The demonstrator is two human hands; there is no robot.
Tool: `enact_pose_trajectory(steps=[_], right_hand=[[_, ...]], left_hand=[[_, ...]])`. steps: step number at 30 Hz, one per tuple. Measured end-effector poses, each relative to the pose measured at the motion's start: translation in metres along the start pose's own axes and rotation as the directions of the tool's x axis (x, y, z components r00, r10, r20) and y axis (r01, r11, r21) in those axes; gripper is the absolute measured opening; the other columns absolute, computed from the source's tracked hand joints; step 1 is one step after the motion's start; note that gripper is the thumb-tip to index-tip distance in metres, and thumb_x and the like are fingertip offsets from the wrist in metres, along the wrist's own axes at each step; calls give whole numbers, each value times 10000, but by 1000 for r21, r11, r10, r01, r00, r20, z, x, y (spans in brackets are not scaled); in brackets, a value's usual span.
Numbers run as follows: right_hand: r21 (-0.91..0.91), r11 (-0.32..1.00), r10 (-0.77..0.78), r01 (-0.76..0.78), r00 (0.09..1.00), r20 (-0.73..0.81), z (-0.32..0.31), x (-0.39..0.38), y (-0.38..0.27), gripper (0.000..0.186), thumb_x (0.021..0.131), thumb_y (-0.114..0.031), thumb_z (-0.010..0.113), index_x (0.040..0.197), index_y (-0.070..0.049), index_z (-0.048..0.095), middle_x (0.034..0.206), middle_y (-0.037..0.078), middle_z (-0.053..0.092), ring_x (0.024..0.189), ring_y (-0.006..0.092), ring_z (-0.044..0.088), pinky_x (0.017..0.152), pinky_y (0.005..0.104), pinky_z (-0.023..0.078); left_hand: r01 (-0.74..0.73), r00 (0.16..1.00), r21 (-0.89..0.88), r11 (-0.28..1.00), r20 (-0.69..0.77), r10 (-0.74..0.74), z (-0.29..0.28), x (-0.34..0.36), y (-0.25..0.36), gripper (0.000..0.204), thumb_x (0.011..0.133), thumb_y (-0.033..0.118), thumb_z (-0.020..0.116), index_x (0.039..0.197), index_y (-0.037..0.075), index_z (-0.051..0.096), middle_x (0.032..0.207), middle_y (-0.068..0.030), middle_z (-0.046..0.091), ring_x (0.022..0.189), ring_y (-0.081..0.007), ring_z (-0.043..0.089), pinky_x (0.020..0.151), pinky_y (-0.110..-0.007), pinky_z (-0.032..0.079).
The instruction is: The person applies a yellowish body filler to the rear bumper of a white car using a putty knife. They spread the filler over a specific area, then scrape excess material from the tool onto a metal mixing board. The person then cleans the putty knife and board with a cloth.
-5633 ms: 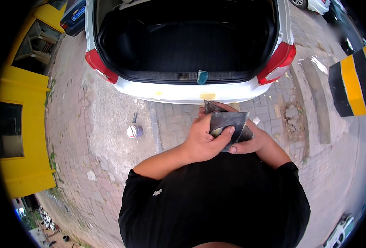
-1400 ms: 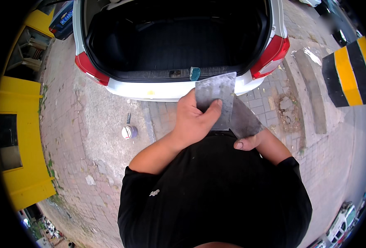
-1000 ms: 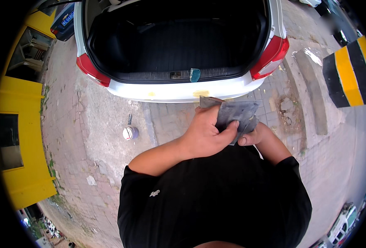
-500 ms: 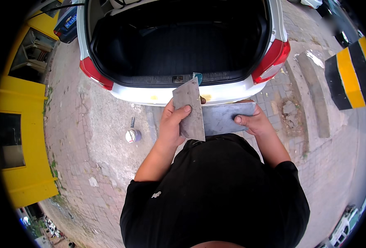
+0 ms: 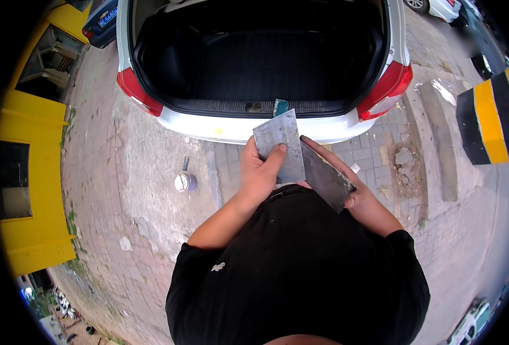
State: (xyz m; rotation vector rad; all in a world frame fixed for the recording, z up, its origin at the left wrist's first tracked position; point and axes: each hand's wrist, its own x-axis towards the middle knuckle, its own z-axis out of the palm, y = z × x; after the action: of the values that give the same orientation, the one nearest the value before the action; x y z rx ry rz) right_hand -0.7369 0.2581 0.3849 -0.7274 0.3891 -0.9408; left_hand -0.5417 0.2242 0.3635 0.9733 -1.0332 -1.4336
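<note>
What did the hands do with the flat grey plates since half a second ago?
The right hand tilted its dark plate: it was nearly level, and now slants down toward the right. The left hand shifted its lighter plate slightly right. Neither hand let go. The teal block on the trunk edge and the tub on the ground stayed put.

My left plate [image 5: 276,132] is mottled grey, my right plate [image 5: 326,179] darker grey; my shirt [image 5: 297,270] is black, the bumper [image 5: 323,129] white with a yellow patch [image 5: 219,131], the block [image 5: 491,118] striped black and yellow.
</note>
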Motion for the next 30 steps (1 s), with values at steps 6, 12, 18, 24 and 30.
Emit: enact_pose_trajectory(steps=[6,12,18,24,30], right_hand=[[-103,995,0,1,1000,10,1,-8,4,1308,608,-457,853,1534,42,75,1565,195,202,1461,306,226,1179,459,169],[-374,911,-134,175,982,132,-3,-2,7,1289,629,-432,834,1538,31,46,1582,189,159,1463,308,208,1178,443,152],[-101,992,-50,74,974,221,11,4,6,1193,659,-379,833,1531,11,118,1510,172,313,1411,292,320,1155,438,247],[-276,949,-112,156,979,169,4,-12,1,1236,659,-364,850,1530,10,57,1521,168,278,1417,296,299,1144,442,251],[-157,985,-40,66,986,164,6,3,-11,1192,673,-353,847,1529,16,103,1473,175,365,1369,285,375,1118,436,309]], left_hand=[[-30,995,33,999,-90,33,-2,-3,9,214,931,56,617,1122,-28,570,1003,-56,675,894,-87,607,804,-263,499],[-102,995,145,984,-4,104,14,-12,14,191,917,22,611,1100,-27,589,955,-42,676,866,-73,591,777,-265,501],[-470,821,261,843,480,310,42,-42,38,263,883,17,634,1137,-26,583,974,-50,671,879,-104,612,801,-272,504],[-21,983,242,970,183,-24,18,-1,61,257,880,11,635,1127,-29,579,969,-58,680,878,-95,615,787,-268,507],[-340,846,227,913,498,191,50,-32,44,288,843,7,660,1120,-16,588,971,-50,666,863,-128,631,774,-276,505]])
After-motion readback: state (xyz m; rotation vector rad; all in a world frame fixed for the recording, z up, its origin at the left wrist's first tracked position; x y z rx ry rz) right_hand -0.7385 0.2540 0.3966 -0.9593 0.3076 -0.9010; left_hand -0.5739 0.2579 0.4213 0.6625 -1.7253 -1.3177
